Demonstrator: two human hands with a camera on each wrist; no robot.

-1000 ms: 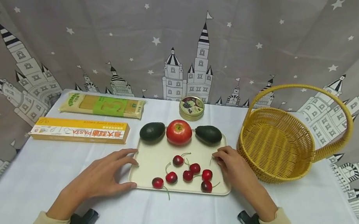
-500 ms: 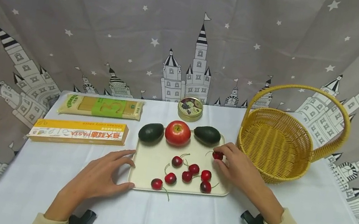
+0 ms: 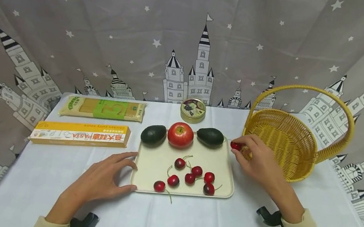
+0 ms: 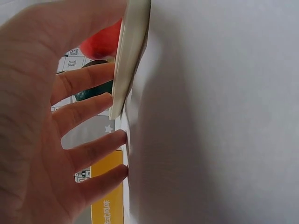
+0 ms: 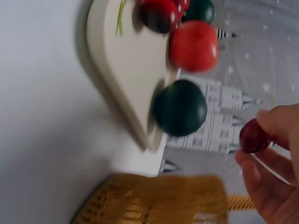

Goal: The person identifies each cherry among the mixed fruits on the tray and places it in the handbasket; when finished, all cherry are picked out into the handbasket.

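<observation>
Between its thumb and fingers my right hand (image 3: 259,158) pinches a dark red cherry (image 5: 254,136), held over the gap between the tray's right edge and the wicker basket (image 3: 280,140). Fingers spread, my left hand (image 3: 100,176) rests at the left edge of the cream tray (image 3: 155,165), with fingertips right at its rim in the left wrist view. Several stemmed cherries (image 3: 190,178) lie on the tray's front half. Along its back edge sit a red apple-like fruit (image 3: 180,135) and two dark green avocados, one left (image 3: 153,134) and one right (image 3: 210,137).
A yellow pasta box (image 3: 81,134) and a noodle packet (image 3: 103,108) lie at the left. Behind the tray stands a round tin (image 3: 193,110). The basket's tall handle (image 3: 310,89) arches above it. A grey printed curtain (image 3: 127,32) hangs at the back.
My right hand has picked up a cherry from the tray's right side and moved it right, past the rim toward the basket. The left hand has stayed put.
</observation>
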